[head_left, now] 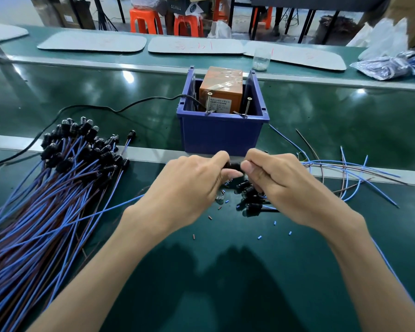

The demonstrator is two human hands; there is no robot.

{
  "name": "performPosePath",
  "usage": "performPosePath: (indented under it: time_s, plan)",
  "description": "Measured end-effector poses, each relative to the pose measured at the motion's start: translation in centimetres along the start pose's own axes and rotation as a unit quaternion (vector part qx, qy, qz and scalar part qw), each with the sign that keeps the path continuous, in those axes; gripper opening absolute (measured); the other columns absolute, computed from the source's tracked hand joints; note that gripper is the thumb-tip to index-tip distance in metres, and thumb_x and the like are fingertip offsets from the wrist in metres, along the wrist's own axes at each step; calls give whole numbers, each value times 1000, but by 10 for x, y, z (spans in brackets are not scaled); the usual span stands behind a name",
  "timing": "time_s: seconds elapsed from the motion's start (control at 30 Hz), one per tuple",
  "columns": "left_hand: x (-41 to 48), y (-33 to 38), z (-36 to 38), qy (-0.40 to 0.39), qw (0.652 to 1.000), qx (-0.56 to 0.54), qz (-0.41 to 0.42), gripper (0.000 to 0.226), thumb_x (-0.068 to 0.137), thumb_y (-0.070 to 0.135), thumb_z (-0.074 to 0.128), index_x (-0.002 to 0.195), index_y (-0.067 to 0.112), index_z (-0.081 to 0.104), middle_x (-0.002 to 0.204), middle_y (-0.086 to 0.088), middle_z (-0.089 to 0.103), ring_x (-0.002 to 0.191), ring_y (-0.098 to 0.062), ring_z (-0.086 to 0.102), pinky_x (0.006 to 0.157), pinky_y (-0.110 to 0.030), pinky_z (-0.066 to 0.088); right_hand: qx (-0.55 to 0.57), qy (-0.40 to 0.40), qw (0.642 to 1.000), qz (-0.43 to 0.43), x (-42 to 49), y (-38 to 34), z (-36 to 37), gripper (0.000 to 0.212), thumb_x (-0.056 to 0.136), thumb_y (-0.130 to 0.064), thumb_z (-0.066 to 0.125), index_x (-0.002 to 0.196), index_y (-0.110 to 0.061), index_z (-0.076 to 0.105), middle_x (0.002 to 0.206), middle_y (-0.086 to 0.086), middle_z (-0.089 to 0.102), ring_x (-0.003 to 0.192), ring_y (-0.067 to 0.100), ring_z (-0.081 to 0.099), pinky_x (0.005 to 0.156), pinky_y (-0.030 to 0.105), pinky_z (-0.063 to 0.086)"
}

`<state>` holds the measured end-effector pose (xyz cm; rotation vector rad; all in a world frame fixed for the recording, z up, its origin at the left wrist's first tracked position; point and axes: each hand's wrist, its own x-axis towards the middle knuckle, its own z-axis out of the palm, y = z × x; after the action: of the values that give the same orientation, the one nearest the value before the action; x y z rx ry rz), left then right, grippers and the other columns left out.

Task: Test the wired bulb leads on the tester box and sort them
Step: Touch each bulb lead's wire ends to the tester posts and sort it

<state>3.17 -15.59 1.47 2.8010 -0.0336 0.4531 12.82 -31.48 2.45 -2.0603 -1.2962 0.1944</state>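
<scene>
Both hands meet just in front of the blue bin point(222, 136). The left hand point(194, 185) has its fingers curled, thumb and forefinger pinching one end of a black bulb holder point(234, 166). The right hand point(280, 185) is curled the same way, its thumb and forefinger pinching the other end. The holder sits between the two sets of fingertips, lifted off the green bench top point(225, 271). Right below the right fingers lies a small heap of black holders point(249, 200), and a clear bulb point(219, 198) lies under the left fingertips. Loose blue and brown wires point(350, 173) fan out beyond the right knuckles; whether the right hand grips any of them cannot be told. Cut insulation bits point(259, 237) lie scattered toward the wrists. Well out from the left hand's little-finger side lies a big bundle of wired bulb leads point(58, 188), bulb ends pointing away. Past the fingertips, inside the bin, stands the orange tester box point(222, 92) with two upright screws point(209, 103) at its near side. A black cord point(106, 109) runs from the bin off to the left. Far beyond, a clear cup point(261, 59) stands on white mats point(197, 47).
</scene>
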Motion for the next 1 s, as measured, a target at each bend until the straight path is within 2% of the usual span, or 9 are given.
performPosePath:
  time_s: [0.1, 0.27, 0.47, 0.57, 0.63, 0.7, 0.8, 0.9, 1.0]
  plan:
    - [0, 2, -5, 28, 999, 15, 29, 43, 90, 55, 12, 80, 17, 30, 52, 10, 24, 55, -32, 34, 51, -33, 22, 5, -6, 1000, -6, -2, -1, -1, 33, 100, -37, 33, 75, -16, 37, 58, 11, 46, 56, 23, 36, 57, 39, 33]
    - [0, 7, -8, 36, 997, 35, 53, 27, 95, 31, 40, 75, 15, 32, 52, 9, 30, 46, -33, 36, 45, -30, 16, 11, 10, 1000, -23, 0, -4, 1, 29, 93, -24, 36, 65, -23, 26, 51, 15, 37, 51, 17, 23, 49, 29, 21]
    - [0, 7, -13, 26, 996, 48, 68, 23, 93, 27, 37, 75, 15, 31, 54, 9, 28, 41, -33, 36, 44, -27, 20, 36, 41, 998, -15, 6, -7, 12, 31, 90, -20, 39, 61, -21, 27, 50, 12, 31, 50, 16, 22, 47, 25, 18]
    - [2, 2, -14, 37, 996, 44, 62, 26, 93, 30, 32, 75, 13, 37, 55, 8, 30, 47, -29, 27, 46, -29, 23, 100, 75, 992, -27, 10, -5, 19, 31, 93, -19, 42, 63, -22, 36, 50, -5, 34, 49, 12, 27, 46, 18, 21]
    - [5, -8, -15, 45, 996, 61, 39, 27, 97, 30, 37, 79, 10, 45, 56, 9, 33, 50, -31, 34, 49, -31, 25, 112, 92, 989, -36, 15, 1, 24, 27, 96, -24, 47, 69, -22, 52, 52, -7, 44, 48, 8, 36, 48, 15, 27]
    - [8, -21, -15, 37, 997, 69, 9, 23, 99, 29, 42, 83, 13, 42, 54, 9, 31, 57, -36, 39, 53, -34, 26, 75, 78, 994, -25, 19, 14, 29, 20, 92, -26, 59, 78, -15, 68, 65, -3, 56, 55, 5, 45, 56, 17, 37]
    - [10, -32, -20, 45, 998, 34, -22, 25, 99, 35, 39, 83, 16, 36, 53, 7, 35, 59, -34, 33, 55, -37, 26, -8, 8, 999, 36, 20, 33, 43, 23, 82, -23, 74, 100, -10, 74, 91, 6, 60, 73, 14, 54, 74, 28, 45]
    - [9, -35, -20, 48, 998, 11, -37, 30, 96, 43, 32, 84, 16, 36, 56, 1, 41, 60, -36, 37, 56, -38, 29, -119, -22, 990, 65, 15, 38, 67, 23, 85, -30, 70, 105, -20, 71, 101, -1, 59, 93, 20, 56, 79, 33, 45]
    - [8, -33, -18, 41, 999, -9, -35, 30, 96, 44, 32, 81, 19, 32, 55, 3, 41, 57, -33, 38, 55, -37, 27, -152, -3, 986, 72, 16, 37, 76, 12, 89, -27, 63, 99, -22, 70, 101, -2, 61, 98, 22, 56, 77, 31, 39]
